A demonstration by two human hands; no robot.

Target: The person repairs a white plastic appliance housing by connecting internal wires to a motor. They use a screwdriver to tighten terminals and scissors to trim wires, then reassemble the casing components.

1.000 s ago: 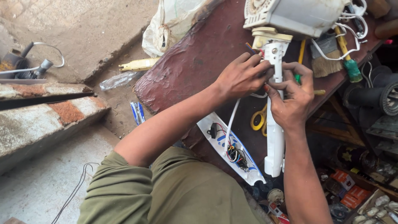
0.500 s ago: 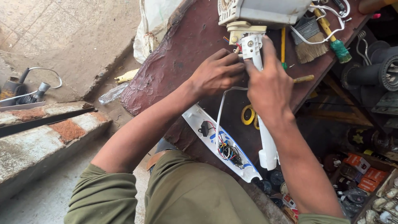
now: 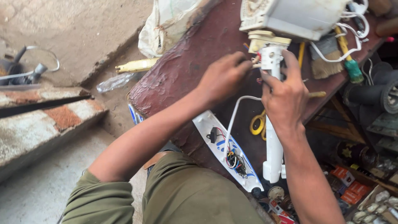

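Both hands are being worked at the white plastic handle (image 3: 273,124) lying on the dark red table (image 3: 186,70). Right hand (image 3: 286,97) is being wrapped around its upper end; left hand (image 3: 224,76) fingertips are being pinched beside it, their contents hidden.

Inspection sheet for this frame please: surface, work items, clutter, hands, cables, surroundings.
Surface: dark red worn bench top, scuffed.
Work items: white plastic column below a white appliance housing; opened white cover panel with exposed wiring.
Clutter: yellow scissors, brush, green-handled screwdriver, white bag.
Hands: left hand pinching at the column's top; right hand gripping the column.
Cables: white cable running to the panel; more white cable near the housing.
Surroundings: concrete ground, brick step, boxes of small parts.
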